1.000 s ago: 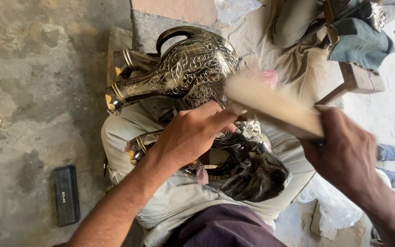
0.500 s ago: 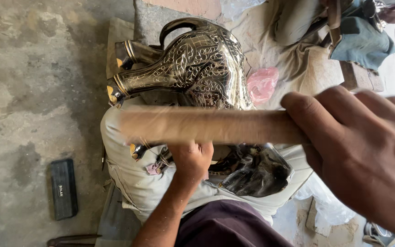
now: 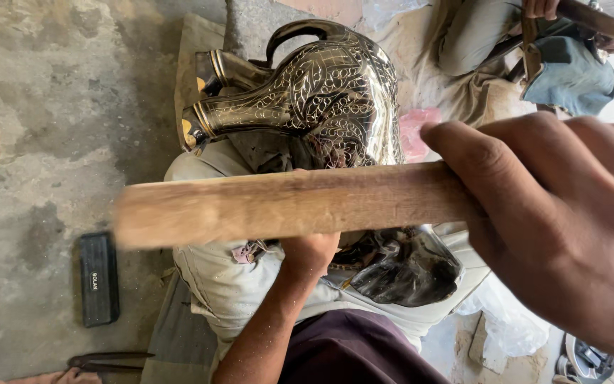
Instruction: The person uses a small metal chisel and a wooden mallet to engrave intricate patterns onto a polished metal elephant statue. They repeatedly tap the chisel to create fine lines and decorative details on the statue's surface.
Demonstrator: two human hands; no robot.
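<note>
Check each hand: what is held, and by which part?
Right hand grips the wooden stick at its right end. Left hand is mostly hidden behind the stick, near the engraved metal vase; hold unclear.

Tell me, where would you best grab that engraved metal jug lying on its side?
Probably by the narrow neck of the engraved metal jug, coming from the left of the picture: it lies on its side with the neck pointing that way, bare and slim enough to close fingers around. The round belly looks too wide, and the wooden stick crosses in front.
</note>
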